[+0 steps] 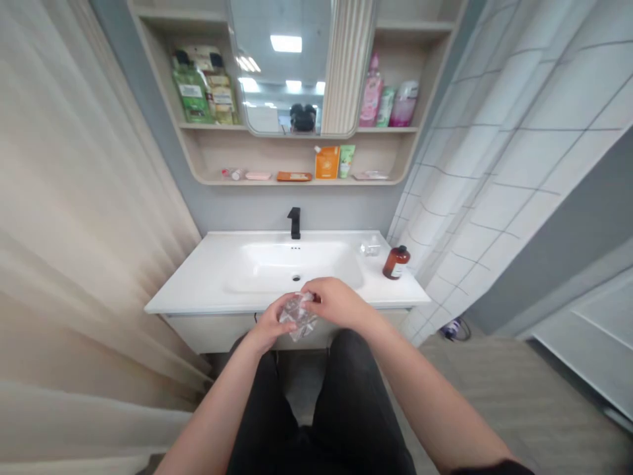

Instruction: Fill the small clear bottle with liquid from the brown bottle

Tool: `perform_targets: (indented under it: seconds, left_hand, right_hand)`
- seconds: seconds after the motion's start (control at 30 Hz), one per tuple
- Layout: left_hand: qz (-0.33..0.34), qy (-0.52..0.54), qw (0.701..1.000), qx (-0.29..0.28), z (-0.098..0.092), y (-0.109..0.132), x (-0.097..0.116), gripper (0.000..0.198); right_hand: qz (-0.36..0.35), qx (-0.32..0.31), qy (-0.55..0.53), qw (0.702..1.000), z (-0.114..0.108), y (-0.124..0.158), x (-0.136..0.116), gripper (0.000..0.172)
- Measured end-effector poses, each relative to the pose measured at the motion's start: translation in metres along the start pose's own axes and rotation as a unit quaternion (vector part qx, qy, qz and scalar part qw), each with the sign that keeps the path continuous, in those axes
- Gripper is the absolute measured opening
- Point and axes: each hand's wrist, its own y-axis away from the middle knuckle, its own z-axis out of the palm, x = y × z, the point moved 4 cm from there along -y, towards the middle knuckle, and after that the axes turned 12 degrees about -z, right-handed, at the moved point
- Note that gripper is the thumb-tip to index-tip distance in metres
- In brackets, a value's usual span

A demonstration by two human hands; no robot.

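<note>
Above my lap, just in front of the sink's edge, my left hand [270, 326] is wrapped round a clear, faceted container [299, 319]. Its exact kind is hard to make out. From the upper right, my right hand [330, 298] reaches over with curled fingers pressed to the top of the same container. Those fingers partly cover its upper end. Behind both hands lies the white sink basin [257, 267], with its drain [296, 278] and a black faucet [295, 223].
On the counter's right stand an amber bottle [396, 262] with a black cap and a small clear item [370, 246]. Overhead, a mirror cabinet [287, 72] has shelves with green bottles [192, 92], pink bottles [372, 95] and an orange pouch [327, 162]. Curtains [99, 218] hang at both sides.
</note>
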Motion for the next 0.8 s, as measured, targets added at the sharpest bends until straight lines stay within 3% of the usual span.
perform_targets:
  seconds: [0.13,0.27,0.33,0.47,0.53,0.63,0.73,0.8]
  left_hand:
    - [0.044,-0.017,0.991,0.124,0.021,0.028,-0.001,0.083]
    - [0.048,-0.032,0.983,0.175,0.049,0.039,-0.005,0.072]
    - [0.055,-0.013,0.986,0.159,0.054,0.044,-0.006,0.067]
    - [0.083,-0.058,0.987,0.124,0.046,0.049,0.010,0.050]
    - [0.077,-0.092,0.986,0.115,0.043,0.047,0.023,0.045]
    - [0.050,-0.100,0.992,0.055,0.049,0.042,0.039,0.047]
    - [0.011,-0.067,0.998,0.004,0.056,0.041,0.046,0.048]
    - [0.006,-0.061,0.998,-0.001,0.057,0.043,0.048,0.044]
  right_hand:
    - [0.050,0.174,-0.133,0.974,0.044,0.029,0.003,0.054]
    - [0.121,0.229,-0.306,0.916,0.094,0.052,0.022,0.082]
    - [0.147,0.263,-0.319,0.899,0.101,0.062,0.030,0.086]
    - [0.163,0.280,-0.302,0.896,0.093,0.077,0.041,0.090]
    - [0.164,0.274,-0.300,0.899,0.090,0.081,0.041,0.089]
    - [0.151,0.255,-0.300,0.907,0.092,0.082,0.035,0.085]
    - [0.130,0.228,-0.300,0.917,0.097,0.080,0.025,0.084]
    - [0.121,0.214,-0.301,0.921,0.098,0.079,0.019,0.084]
